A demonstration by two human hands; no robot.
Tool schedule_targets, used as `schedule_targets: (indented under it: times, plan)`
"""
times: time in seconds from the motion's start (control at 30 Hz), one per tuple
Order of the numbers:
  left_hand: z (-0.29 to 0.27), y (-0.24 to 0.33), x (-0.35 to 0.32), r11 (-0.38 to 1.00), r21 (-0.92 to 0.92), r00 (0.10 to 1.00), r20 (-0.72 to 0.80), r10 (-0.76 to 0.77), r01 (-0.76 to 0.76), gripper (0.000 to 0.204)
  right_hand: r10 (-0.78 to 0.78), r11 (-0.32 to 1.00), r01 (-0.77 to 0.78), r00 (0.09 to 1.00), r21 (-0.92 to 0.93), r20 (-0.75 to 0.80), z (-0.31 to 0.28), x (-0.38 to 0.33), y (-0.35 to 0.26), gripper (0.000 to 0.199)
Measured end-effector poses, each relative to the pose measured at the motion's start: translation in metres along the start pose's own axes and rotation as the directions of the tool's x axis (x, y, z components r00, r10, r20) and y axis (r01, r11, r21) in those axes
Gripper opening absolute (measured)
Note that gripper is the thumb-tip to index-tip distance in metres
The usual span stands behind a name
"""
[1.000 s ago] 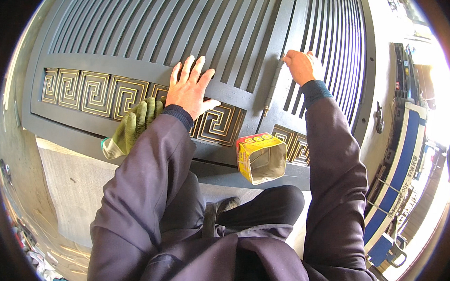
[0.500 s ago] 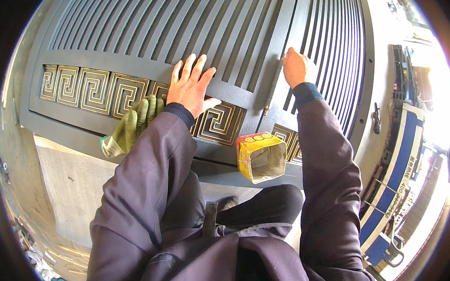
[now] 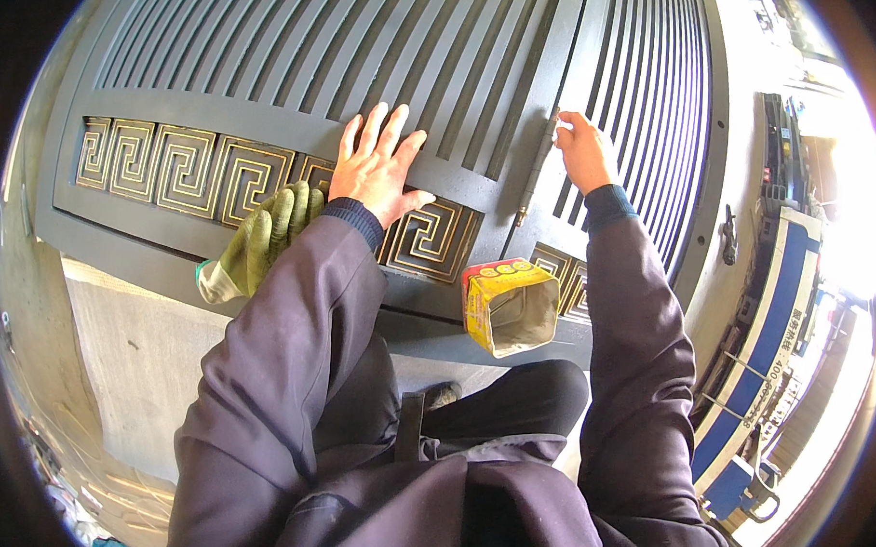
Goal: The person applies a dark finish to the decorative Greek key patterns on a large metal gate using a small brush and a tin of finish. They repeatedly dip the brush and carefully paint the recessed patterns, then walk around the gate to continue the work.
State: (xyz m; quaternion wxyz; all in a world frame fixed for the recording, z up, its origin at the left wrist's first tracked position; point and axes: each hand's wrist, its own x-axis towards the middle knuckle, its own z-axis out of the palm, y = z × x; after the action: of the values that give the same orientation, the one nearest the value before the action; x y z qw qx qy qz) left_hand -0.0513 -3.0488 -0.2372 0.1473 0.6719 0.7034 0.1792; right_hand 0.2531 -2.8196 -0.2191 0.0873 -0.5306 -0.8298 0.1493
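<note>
A dark grey slatted metal gate [image 3: 270, 113] lies flat in front of me, with a band of gold-lined square spiral panels [image 3: 184, 171] along its near side. My left hand [image 3: 376, 170] rests on it with fingers spread, over the rail between the slats and a spiral panel. At the long hinge [image 3: 538, 166] in the seam, my right hand [image 3: 585, 151] has its thumb and fingers pinched together near the hinge's far end. A small whitish thing shows at those fingertips, too small to name.
A yellow and red open tin [image 3: 514, 310] lies tipped on the gate's near edge, its mouth toward me. Left of my left forearm sits a green and white work glove [image 3: 258, 243]. A blue and white machine [image 3: 758, 352] stands at the right, and a small dark tool [image 3: 730, 235] lies beside the gate.
My right hand has shifted slightly toward me along the hinge and turned, so the whitish bit at its fingertips now shows. My left hand stays spread in nearly the same place.
</note>
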Motion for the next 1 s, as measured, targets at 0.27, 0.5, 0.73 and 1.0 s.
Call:
schedule_targets:
  times: [0.27,0.5,0.73,1.0]
  plan:
    - [-0.001,0.001,0.000,1.000,0.009,1.000,-0.001,0.002,-0.002,0.088,-0.351,0.881,0.388,0.920,-0.271,0.176,-0.038,0.001,-0.011,0.035]
    - [0.000,0.000,0.001,1.000,0.015,1.000,0.005,0.007,-0.007,0.089,0.117,0.977,-0.144,0.978,0.156,0.172,-0.023,0.011,-0.016,0.021]
    - [0.001,0.000,0.001,1.000,0.011,1.000,0.019,-0.004,0.004,0.089,0.423,0.781,-0.516,0.851,0.353,0.309,-0.029,0.020,-0.017,0.018]
    - [0.002,0.000,0.001,1.000,-0.001,1.000,-0.018,0.007,-0.007,0.090,0.081,0.997,-0.082,0.993,0.009,0.090,-0.021,0.025,-0.003,0.020]
